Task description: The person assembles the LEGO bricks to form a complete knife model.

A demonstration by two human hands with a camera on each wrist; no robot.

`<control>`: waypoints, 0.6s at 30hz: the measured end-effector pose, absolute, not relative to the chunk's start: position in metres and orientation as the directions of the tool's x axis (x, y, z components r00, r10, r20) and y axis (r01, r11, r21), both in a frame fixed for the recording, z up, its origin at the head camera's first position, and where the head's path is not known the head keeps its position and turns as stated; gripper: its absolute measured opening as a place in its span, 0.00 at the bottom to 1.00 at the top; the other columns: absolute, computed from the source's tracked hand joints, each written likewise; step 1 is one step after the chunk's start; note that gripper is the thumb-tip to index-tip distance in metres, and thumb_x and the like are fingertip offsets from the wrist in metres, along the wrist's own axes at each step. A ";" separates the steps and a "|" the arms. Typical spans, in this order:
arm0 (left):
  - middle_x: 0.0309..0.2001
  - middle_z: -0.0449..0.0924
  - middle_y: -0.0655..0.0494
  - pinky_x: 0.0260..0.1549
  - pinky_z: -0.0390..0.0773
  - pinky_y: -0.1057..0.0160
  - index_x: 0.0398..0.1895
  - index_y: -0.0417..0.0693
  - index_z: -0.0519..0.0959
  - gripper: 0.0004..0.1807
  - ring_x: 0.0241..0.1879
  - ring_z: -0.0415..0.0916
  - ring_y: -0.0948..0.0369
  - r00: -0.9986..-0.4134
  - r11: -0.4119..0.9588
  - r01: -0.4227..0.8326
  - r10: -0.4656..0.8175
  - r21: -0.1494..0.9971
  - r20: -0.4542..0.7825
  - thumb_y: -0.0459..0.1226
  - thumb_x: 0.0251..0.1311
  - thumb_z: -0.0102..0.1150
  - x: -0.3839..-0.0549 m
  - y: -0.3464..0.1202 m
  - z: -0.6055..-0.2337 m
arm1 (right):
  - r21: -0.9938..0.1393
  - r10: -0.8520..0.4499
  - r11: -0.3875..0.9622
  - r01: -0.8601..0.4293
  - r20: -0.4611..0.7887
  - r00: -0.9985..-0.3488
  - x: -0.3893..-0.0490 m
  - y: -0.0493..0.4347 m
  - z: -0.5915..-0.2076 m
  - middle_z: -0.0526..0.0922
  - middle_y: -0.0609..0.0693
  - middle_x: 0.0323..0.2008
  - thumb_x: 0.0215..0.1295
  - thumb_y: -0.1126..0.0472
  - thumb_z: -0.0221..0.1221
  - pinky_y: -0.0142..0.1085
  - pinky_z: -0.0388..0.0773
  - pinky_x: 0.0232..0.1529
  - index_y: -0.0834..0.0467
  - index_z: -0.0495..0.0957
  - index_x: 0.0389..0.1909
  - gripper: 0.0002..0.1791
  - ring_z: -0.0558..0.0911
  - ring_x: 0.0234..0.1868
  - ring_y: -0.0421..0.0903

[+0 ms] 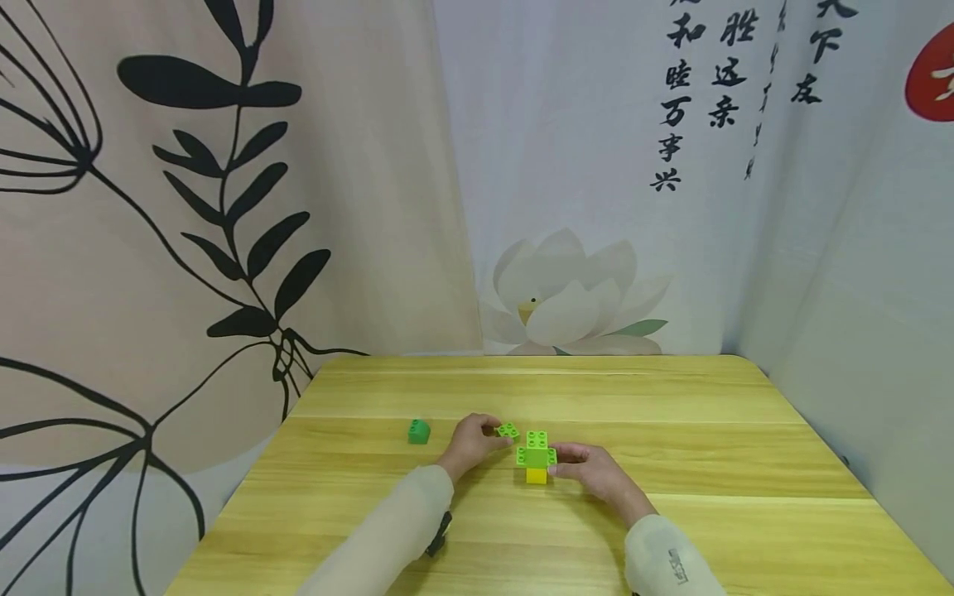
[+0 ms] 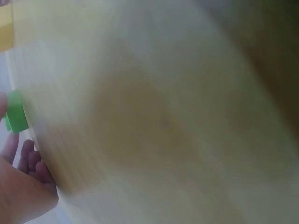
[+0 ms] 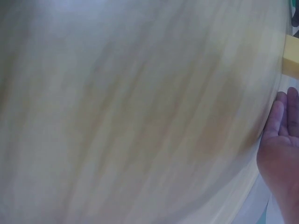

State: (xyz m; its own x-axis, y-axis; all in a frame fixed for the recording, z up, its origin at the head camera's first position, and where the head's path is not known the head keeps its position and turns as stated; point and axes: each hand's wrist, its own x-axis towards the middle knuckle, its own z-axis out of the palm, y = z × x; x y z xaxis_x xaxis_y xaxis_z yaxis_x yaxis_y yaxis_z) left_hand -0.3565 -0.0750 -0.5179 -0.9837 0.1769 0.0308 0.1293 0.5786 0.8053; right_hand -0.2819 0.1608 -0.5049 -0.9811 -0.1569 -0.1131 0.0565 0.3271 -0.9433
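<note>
**Wooden table (image 1: 745, 538) before patterned curtains (image 1: 387, 207), work gathered mid-table**

Leftmost, a dark green brick (image 1: 419, 431) sits on the table near the left hand (image 1: 475, 439), which pinches a small lime brick (image 1: 508, 430) between thumb and fingers. That piece is just left of the stack (image 1: 537, 458) and slightly farther back, seemingly apart from it. The stack stands upright, its long axis vertical, with a yellow brick (image 1: 536, 476) at the bottom and lime above, the lime part reaching out to both sides. On its right edge, the right hand (image 1: 596, 472) appears to pinch it between thumb and fingers, making that hand nearer. No container shows.
</note>
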 end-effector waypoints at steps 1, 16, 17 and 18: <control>0.46 0.76 0.51 0.51 0.75 0.53 0.52 0.39 0.80 0.22 0.48 0.73 0.53 -0.983 0.582 0.138 0.182 0.801 0.038 0.40 0.57 0.72 -0.357 -0.075 -0.518 | -0.943 -0.156 0.328 0.054 -0.110 -0.982 -0.282 0.161 -0.505 0.82 0.57 0.53 0.61 0.60 0.69 0.54 0.71 0.59 0.64 0.78 0.59 0.26 0.78 0.56 0.55; 0.42 0.79 0.53 0.45 0.77 0.54 0.48 0.40 0.81 0.18 0.43 0.75 0.56 -0.983 0.534 0.132 0.179 0.835 0.041 0.40 0.59 0.71 -0.354 -0.082 -0.507 | -0.944 -0.167 0.325 0.060 -0.119 -0.979 -0.283 0.162 -0.506 0.80 0.58 0.56 0.62 0.58 0.68 0.55 0.69 0.61 0.63 0.77 0.61 0.27 0.77 0.58 0.56; 0.41 0.79 0.53 0.44 0.78 0.55 0.48 0.40 0.81 0.18 0.42 0.75 0.56 -0.982 0.526 0.137 0.182 0.840 0.046 0.40 0.59 0.71 -0.354 -0.083 -0.506 | -0.942 -0.167 0.329 0.059 -0.120 -0.979 -0.284 0.162 -0.506 0.80 0.58 0.56 0.62 0.58 0.68 0.55 0.69 0.61 0.63 0.76 0.61 0.28 0.77 0.58 0.56; 0.40 0.80 0.53 0.43 0.78 0.55 0.47 0.40 0.81 0.17 0.42 0.75 0.56 -0.981 0.520 0.145 0.185 0.842 0.054 0.40 0.59 0.71 -0.354 -0.084 -0.504 | -0.942 -0.162 0.330 0.063 -0.122 -0.979 -0.284 0.162 -0.507 0.80 0.58 0.56 0.61 0.58 0.68 0.54 0.69 0.61 0.63 0.77 0.61 0.28 0.77 0.58 0.56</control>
State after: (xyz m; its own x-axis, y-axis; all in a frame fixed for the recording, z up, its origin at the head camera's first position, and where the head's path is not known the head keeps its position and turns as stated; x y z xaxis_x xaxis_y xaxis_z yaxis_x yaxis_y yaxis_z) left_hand -0.3540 -0.0840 -0.5042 -0.9812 0.1855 0.0542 0.1449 0.5203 0.8416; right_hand -0.2836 0.1618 -0.5065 -0.9792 -0.1617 -0.1222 0.0630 0.3302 -0.9418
